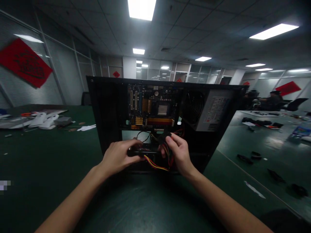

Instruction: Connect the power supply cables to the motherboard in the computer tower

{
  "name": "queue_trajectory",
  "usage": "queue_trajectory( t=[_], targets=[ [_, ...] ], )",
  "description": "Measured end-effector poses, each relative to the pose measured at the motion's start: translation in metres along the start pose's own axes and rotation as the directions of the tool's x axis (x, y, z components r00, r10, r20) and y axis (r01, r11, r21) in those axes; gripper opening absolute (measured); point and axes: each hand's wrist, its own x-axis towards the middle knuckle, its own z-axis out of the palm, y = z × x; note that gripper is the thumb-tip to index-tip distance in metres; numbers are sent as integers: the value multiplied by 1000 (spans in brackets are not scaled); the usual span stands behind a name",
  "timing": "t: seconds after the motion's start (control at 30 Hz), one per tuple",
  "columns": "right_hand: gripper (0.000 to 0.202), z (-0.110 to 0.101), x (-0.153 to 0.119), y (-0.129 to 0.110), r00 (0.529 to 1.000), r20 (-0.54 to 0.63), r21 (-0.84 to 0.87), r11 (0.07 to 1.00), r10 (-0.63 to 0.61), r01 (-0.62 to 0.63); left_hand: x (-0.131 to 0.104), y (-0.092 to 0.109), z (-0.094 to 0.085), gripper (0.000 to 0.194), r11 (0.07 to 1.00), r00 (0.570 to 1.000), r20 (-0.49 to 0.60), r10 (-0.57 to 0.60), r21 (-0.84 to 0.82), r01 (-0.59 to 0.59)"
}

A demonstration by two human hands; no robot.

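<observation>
An open black computer case (104,129) stands on the green table in front of me, its inside facing me. In it sit a motherboard (152,105) and a power supply (213,110) with a fan grille. My left hand (121,153) is closed around the edge of a dark, flat part (143,152) low in the case; its kind is too dark to make out. My right hand (178,152) pinches a bundle of cables (166,147) with a black wrap. Red, yellow and black power wires (155,165) loop below, between my hands. My right fingertips are partly hidden by the cables.
Papers and white items (43,119) lie on the table at the left. At the right, several small black parts (245,159) and a white paper strip (254,189) lie on the tabletop. People (274,100) sit farther back at the right, near an office chair (296,104).
</observation>
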Motion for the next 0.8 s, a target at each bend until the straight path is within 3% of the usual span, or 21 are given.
queue_trajectory(
  t=[0.1,0.23,0.4,0.47,0.6,0.7,0.8],
  targets=[
    [44,-1,-9,3,997,-70,4,1000,-14,14,-2,0,4,36,989,986,-132,97,-101,-111],
    [43,0,-12,4,997,-65,-4,1000,-31,31,-4,1,10,26,935,916,-240,323,-67,-347],
    [35,-3,-11,6,993,-96,-2,998,-68,68,-4,6,12,24,806,728,-356,586,167,-567],
    [31,-5,-7,1,984,-153,5,996,-86,88,-1,11,6,23,756,659,-371,654,292,-586],
    [28,-7,14,-21,944,-290,-2,987,-156,162,15,29,-23,30,642,574,-315,756,529,-555],
    [33,-3,41,-44,925,-296,18,967,-239,256,37,45,-47,20,560,568,-219,793,630,-538],
    [31,-2,67,-60,926,-294,123,952,-237,282,61,53,-60,12,596,580,-276,767,642,-483]
  ],
)
